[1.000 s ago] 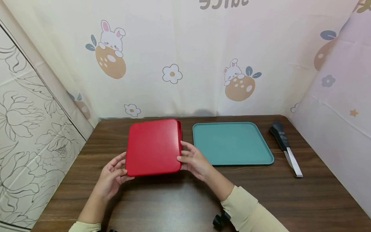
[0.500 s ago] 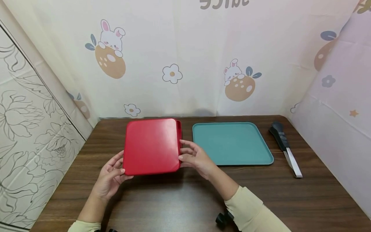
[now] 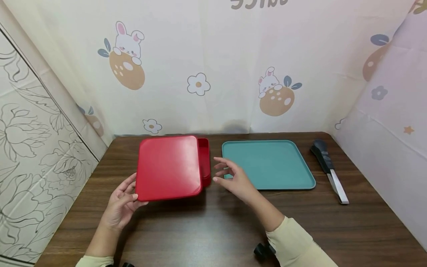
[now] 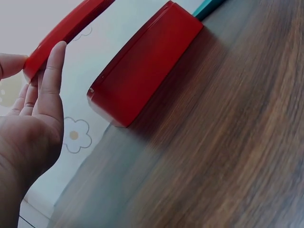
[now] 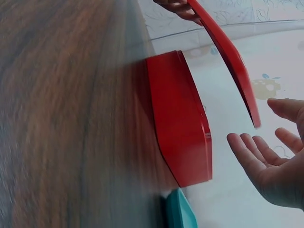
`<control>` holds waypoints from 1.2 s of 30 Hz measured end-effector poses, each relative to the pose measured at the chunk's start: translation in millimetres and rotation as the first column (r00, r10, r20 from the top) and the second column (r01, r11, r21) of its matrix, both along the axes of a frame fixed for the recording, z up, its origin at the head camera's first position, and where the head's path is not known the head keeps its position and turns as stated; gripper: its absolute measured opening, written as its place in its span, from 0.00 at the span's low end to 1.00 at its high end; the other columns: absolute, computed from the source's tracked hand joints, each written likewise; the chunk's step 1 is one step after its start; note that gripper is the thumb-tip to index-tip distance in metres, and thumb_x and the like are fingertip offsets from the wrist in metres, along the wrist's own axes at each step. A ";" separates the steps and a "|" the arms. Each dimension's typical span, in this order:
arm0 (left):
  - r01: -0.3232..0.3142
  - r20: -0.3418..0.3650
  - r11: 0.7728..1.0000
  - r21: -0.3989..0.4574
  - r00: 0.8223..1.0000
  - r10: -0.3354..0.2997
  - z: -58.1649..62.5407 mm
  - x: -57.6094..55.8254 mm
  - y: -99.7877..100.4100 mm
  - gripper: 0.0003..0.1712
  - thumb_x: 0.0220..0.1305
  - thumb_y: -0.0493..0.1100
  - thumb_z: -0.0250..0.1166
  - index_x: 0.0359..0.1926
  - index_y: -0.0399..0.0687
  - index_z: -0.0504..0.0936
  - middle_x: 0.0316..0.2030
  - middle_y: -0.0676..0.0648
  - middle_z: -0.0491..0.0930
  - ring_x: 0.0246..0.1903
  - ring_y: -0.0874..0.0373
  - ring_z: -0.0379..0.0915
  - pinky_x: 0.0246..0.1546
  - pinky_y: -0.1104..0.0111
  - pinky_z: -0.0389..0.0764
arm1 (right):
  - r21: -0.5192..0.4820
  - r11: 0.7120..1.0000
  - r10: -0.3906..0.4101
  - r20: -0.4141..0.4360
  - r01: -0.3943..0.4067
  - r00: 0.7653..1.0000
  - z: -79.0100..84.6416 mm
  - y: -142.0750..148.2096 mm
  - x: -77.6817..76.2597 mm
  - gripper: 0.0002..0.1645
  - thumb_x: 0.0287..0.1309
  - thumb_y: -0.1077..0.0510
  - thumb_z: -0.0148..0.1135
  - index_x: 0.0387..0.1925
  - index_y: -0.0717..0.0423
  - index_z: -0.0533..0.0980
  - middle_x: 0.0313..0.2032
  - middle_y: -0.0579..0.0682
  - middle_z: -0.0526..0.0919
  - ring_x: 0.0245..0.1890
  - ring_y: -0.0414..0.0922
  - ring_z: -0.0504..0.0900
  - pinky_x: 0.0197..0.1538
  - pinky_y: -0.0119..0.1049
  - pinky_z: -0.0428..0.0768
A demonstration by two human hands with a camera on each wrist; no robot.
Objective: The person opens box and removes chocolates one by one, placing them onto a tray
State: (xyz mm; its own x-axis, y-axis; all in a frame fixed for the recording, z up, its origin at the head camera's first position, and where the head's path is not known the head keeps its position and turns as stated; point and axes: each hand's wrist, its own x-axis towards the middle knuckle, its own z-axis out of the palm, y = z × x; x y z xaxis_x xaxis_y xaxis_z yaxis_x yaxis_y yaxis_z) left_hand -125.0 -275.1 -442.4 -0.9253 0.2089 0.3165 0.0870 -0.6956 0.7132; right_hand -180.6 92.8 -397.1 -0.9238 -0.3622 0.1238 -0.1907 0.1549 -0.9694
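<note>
Left hand pinches red lid by near-left corner. Lid — nearly square, no clear long axis — held above red box, broad face up. Since half second ago, lid has moved left, baring more of box's right end; right hand, then touching lid, now off it, fingers parted, holding nothing, just right of box. Teal tray right of box; black-and-silver utensil farther right.

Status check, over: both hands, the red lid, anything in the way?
Left hand pinches lid at its near left corner; right hand holds nothing. Lid held above red box, not touching it. Nothing seen between the two.
</note>
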 end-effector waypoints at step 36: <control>-0.059 -0.038 0.995 0.085 0.997 0.063 2.7 5.0 -56.7 0.40 0.60 0.17 0.24 0.66 0.34 0.68 0.52 0.38 0.79 0.39 0.45 0.82 0.38 0.57 0.85 | 0.169 0.926 -0.253 -0.389 0.339 0.886 22.2 77.1 11.9 0.28 0.58 0.66 0.67 0.61 0.61 0.73 0.54 0.59 0.76 0.49 0.57 0.79 0.45 0.45 0.83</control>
State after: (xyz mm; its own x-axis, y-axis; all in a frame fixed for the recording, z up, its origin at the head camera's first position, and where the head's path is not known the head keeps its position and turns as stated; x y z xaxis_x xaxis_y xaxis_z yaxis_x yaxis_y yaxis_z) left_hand -120.0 -331.9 -439.7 -0.9215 0.1234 0.3683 0.1590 -0.7453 0.6475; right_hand -168.8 169.9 -375.0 -0.9015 -0.1367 0.4106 -0.4244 0.4646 -0.7772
